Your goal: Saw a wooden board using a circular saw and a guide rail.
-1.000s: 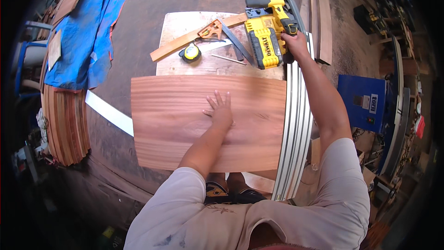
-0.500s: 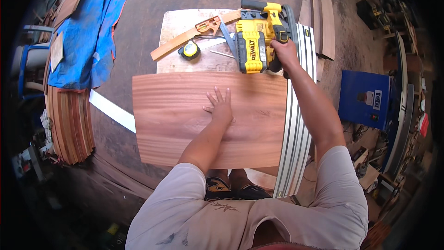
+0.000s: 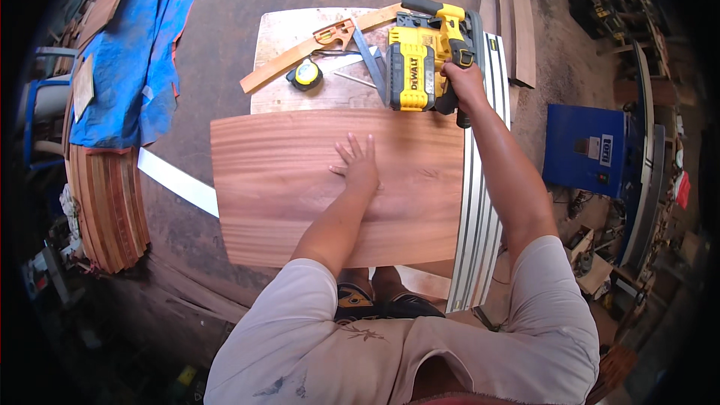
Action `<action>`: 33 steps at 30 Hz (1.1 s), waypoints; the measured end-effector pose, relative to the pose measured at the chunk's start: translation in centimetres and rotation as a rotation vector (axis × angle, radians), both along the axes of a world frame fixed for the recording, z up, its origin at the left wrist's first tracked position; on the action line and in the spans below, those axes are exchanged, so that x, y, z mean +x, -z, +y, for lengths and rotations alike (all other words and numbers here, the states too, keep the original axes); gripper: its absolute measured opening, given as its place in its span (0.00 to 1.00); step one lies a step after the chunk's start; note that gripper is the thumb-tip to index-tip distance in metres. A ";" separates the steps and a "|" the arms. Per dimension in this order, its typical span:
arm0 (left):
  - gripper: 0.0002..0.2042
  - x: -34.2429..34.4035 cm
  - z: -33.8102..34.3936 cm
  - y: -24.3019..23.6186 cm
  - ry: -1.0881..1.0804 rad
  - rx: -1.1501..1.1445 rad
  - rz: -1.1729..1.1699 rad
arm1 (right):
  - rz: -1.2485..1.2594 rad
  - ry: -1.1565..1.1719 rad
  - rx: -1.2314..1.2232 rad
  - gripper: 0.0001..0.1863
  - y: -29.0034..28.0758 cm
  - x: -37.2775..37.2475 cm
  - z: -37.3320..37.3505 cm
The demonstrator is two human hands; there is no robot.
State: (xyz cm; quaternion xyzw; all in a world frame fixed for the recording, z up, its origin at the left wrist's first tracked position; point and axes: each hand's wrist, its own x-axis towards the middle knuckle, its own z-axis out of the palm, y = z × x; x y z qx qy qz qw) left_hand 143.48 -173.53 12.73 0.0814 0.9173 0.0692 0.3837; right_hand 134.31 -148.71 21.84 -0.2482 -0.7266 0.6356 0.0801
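Note:
My right hand (image 3: 466, 88) is closed round the rear handle of a yellow and black cordless track saw (image 3: 420, 56). The saw sits at the far end of a long silver guide rail (image 3: 480, 180), which runs along the right edge of a wide reddish-brown wooden board (image 3: 300, 157). My left hand (image 3: 360, 167) lies flat on the middle of that board, fingers spread. The saw's body hides its blade and part of the rail's far end.
Beyond the board, a pale sheet (image 3: 289, 22) carries a wooden strip (image 3: 274, 67), a combination square (image 3: 367, 52) and a tape measure (image 3: 305, 75). Stacked boards (image 3: 105, 202) and a blue tarp (image 3: 135, 67) are at left. Right stands a blue machine (image 3: 585, 150).
The view has shifted slightly. My right hand keeps hold of the track saw at the rail's far end, and my left hand stays flat on the board.

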 end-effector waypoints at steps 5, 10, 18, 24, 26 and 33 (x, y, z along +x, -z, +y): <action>0.62 0.1 0.0 0.1 -0.003 0.028 0.011 | 0.003 0.031 0.037 0.08 -0.2 0.3 -0.3; 0.62 0.8 -0.5 0.3 0.004 0.043 0.067 | 0.147 0.040 -0.006 0.09 0.1 0.8 -1.1; 0.63 0.9 -0.7 0.8 -0.003 0.070 0.073 | 0.083 -0.041 0.058 0.10 -0.5 -0.2 -0.7; 0.63 0.7 -0.8 1.3 -0.008 0.099 0.090 | 0.029 -0.140 0.063 0.10 -1.2 -2.5 0.2; 0.62 0.6 -0.7 1.5 -0.007 0.095 0.080 | 0.018 -0.164 0.073 0.11 -1.5 -2.9 0.5; 0.61 0.7 -0.5 1.5 -0.007 0.075 0.086 | -0.025 -0.255 0.080 0.11 -2.1 -4.2 2.0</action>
